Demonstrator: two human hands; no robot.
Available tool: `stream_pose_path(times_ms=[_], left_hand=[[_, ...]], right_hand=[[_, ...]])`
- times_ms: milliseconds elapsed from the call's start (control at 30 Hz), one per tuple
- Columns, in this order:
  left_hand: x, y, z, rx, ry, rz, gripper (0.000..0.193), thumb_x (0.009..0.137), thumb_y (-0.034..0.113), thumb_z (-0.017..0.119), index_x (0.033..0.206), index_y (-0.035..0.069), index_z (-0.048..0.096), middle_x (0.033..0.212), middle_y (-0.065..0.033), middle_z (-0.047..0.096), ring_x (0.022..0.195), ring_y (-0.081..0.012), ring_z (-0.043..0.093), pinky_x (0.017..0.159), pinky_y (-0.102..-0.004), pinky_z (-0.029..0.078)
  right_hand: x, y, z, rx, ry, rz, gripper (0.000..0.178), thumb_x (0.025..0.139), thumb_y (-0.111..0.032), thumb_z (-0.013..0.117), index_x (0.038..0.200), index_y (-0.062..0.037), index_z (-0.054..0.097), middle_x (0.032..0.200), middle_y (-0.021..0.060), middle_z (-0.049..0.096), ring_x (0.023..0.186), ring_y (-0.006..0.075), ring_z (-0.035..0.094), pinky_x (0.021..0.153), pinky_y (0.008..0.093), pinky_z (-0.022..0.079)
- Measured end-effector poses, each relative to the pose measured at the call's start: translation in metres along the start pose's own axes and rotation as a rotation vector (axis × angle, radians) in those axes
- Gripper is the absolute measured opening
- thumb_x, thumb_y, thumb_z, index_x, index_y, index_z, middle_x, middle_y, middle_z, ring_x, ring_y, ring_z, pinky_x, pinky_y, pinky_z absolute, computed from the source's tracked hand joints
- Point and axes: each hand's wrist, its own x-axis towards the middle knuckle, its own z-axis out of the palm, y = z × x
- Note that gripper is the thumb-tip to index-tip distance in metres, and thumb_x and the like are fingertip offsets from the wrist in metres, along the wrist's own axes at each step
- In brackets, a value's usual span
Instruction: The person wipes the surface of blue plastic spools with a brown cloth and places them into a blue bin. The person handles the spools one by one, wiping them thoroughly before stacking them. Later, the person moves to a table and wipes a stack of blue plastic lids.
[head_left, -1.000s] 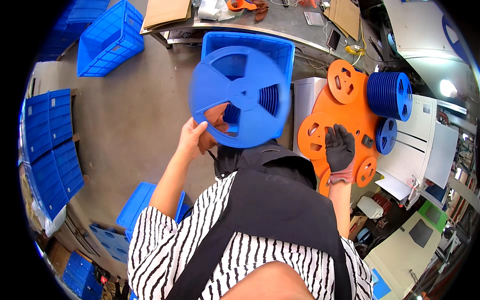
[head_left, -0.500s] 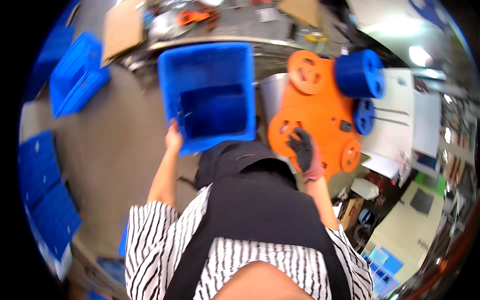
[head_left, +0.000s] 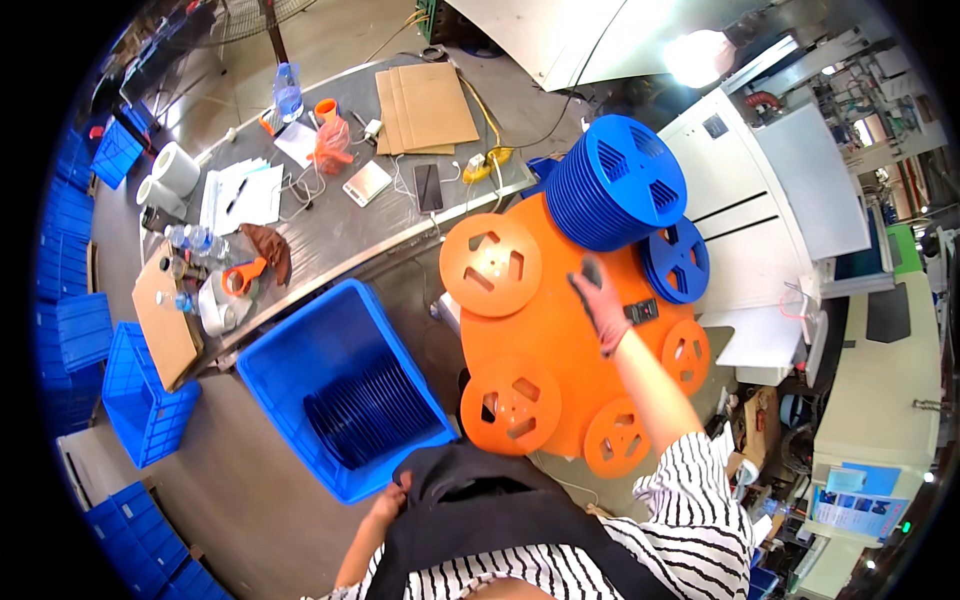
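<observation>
My right hand [head_left: 603, 308], in a pink and dark grey work glove, is over the orange round-lobed table [head_left: 560, 345], fingers stretched and holding nothing. Just beyond it a stack of blue slotted reels [head_left: 610, 185] lies on its side. More blue reels [head_left: 682, 262] lie to its right, and a small black device [head_left: 641, 311] sits beside my wrist. My bare left hand [head_left: 385, 508] is low beside my dark apron, close to the near rim of the blue bin [head_left: 283, 420]; its fingers are largely hidden. A row of dark blue discs [head_left: 370, 408] stands in the bin.
Slotted orange discs [head_left: 511, 404] ring the table. A grey workbench [head_left: 330, 215] at the back bears bottles, papers, cardboard [head_left: 425, 110] and a phone [head_left: 427, 188]. Another blue bin [head_left: 150, 400] and stacked blue crates [head_left: 140, 545] stand at left; white machine cabinets [head_left: 740, 190] at right.
My view has turned, and the bin now appears lower and further left. My left hand has left the bin's left rim and is near my apron. My right hand has reached further over the table.
</observation>
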Motion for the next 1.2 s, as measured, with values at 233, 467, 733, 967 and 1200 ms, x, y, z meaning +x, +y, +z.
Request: stream_pose_path(times_ms=[233,467,733,967,1200], left_hand=[[-0.022,-0.033,0.054,-0.294,0.098,-0.224,0.038,0.093,0.027,0.056,0.126,0.009,0.058,0.118,-0.0126,0.062,0.109,-0.0248,0.059,0.089,-0.035,0.047],[-0.036,-0.06,0.079,0.033,0.382,-0.236,0.039,0.091,0.036,0.058,0.119,0.009,0.063,0.109,-0.016,0.067,0.107,-0.0314,0.063,0.089,-0.0375,0.048],[-0.049,-0.014,0.084,0.113,0.474,-0.354,0.039,0.089,0.035,0.062,0.118,0.009,0.064,0.107,-0.0155,0.068,0.105,-0.0304,0.064,0.089,-0.0375,0.048],[-0.056,-0.053,0.064,-0.008,0.495,-0.278,0.037,0.088,0.034,0.063,0.114,0.009,0.065,0.101,-0.0148,0.069,0.099,-0.028,0.065,0.085,-0.0371,0.048],[-0.018,-0.106,-0.001,0.019,0.409,0.061,0.023,0.088,0.024,0.061,0.105,0.008,0.064,0.093,-0.0085,0.065,0.089,-0.0199,0.06,0.079,-0.034,0.047]], right_hand=[[0.259,-0.07,-0.016,-0.66,0.469,-0.247,0.076,0.075,-0.035,0.078,0.129,0.0062,0.046,0.123,0.0198,0.06,0.114,0.0308,0.058,0.099,0.0376,0.044],[0.364,-0.003,-0.051,-0.421,-0.189,0.485,0.048,0.083,-0.032,0.072,0.122,-0.0059,0.064,0.123,0.0117,0.063,0.111,0.0237,0.061,0.095,0.0341,0.046],[0.335,0.028,-0.039,-1.074,-0.059,0.448,0.051,0.066,-0.039,0.081,0.096,0.0007,0.069,0.096,0.0182,0.07,0.077,0.0303,0.07,0.067,0.0431,0.056],[0.196,0.019,-0.044,-1.381,-0.131,0.22,0.057,0.065,-0.035,0.077,0.114,-0.0092,0.064,0.116,0.0157,0.064,0.108,0.0325,0.061,0.089,0.0425,0.05],[0.002,-0.04,-0.012,-0.917,-0.192,0.123,0.046,0.07,-0.022,0.075,0.11,-0.0036,0.063,0.092,0.0138,0.07,0.089,0.0264,0.067,0.08,0.0354,0.051]])
